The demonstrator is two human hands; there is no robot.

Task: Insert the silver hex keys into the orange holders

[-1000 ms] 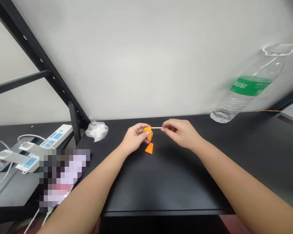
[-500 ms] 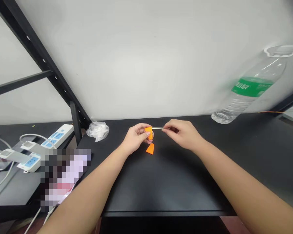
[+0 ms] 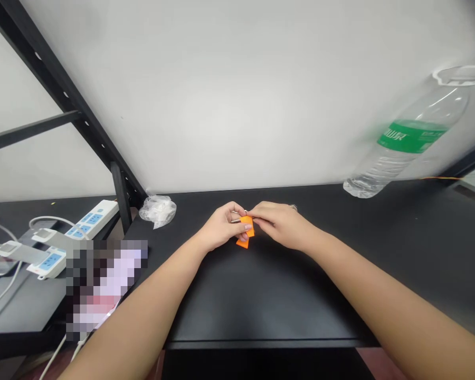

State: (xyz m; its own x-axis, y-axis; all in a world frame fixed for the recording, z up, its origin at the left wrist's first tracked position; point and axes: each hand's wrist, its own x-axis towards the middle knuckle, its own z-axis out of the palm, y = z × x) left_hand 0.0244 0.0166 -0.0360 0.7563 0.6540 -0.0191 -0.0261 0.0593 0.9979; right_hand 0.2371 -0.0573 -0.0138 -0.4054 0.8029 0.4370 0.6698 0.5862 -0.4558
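My left hand (image 3: 225, 227) pinches a flat orange piece (image 3: 247, 226) between thumb and fingers, just above the black table. A second orange piece (image 3: 243, 244) lies on the table under it, partly covered by my left fingers. Fingertips of my right hand (image 3: 279, 222) are closed at the upper right edge of the held piece, around a thin metal rod that is mostly hidden by the fingers. Behind the right hand's knuckles, a small shiny metal bit (image 3: 293, 207) shows; what it is I cannot make out.
A crumpled clear plastic bag (image 3: 158, 210) lies at the back left. At the back right a large clear bottle with a green label (image 3: 414, 137) stands by the wall. Left are a black metal frame (image 3: 121, 195), a white power strip (image 3: 91, 221) with cables and a blurred-out object.
My right hand has moved left, up to the orange piece, and the rod's exposed length between them has disappeared. The held piece has shifted slightly right and down, over the loose one.
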